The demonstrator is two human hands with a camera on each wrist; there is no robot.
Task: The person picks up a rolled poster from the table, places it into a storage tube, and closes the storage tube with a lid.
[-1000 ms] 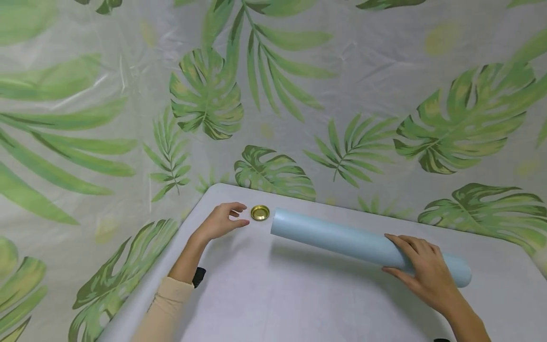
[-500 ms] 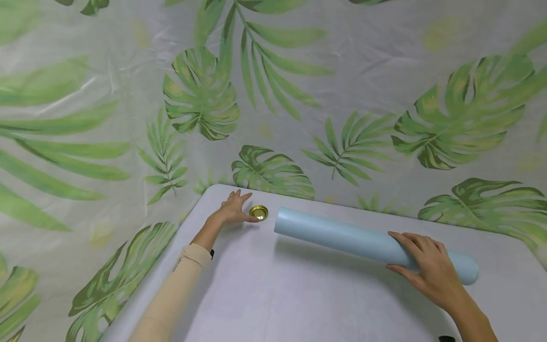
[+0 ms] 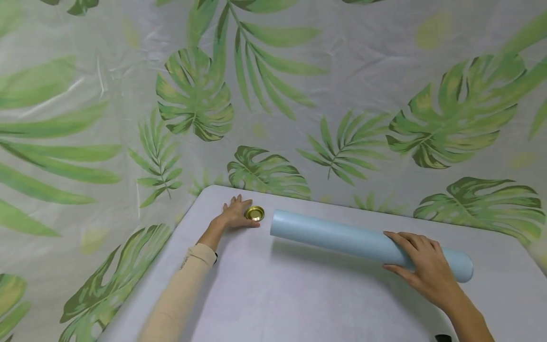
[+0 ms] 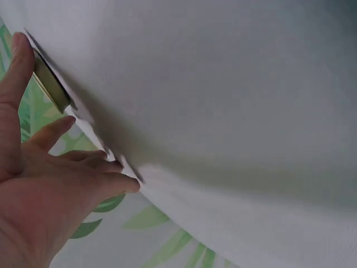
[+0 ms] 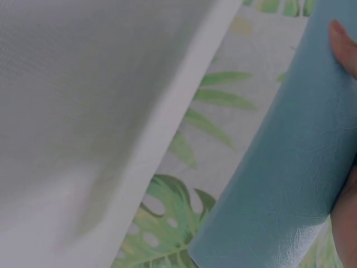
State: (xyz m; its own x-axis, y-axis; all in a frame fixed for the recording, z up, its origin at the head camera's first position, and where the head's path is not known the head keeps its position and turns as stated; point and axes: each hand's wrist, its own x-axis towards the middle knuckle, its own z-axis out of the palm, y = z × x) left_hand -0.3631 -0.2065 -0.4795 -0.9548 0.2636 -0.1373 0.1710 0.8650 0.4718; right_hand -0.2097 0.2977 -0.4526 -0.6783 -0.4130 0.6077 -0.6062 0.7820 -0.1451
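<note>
A small round gold-coloured lid-like dish (image 3: 255,213) lies near the table's far left corner. My left hand (image 3: 234,214) is spread beside it, thumb on the near side and the other fingers on the left and far side. In the left wrist view the dish's rim (image 4: 50,84) shows between thumb and index finger; whether they touch it I cannot tell. My right hand (image 3: 427,266) grips a long light-blue tube (image 3: 329,237) near its right end, thumb below and fingers over the top. The tube is held above the table, its left end close to the dish.
The white table (image 3: 307,294) has a rounded far edge. Behind it hangs a sheet (image 3: 273,95) printed with green leaves, which also runs down the left side. The tube's shadow falls on the tabletop.
My left hand has moved right and forward, from left of the gold dish to around its left side, fingers spreading. The right hand still holds the tube in nearly the same place.
</note>
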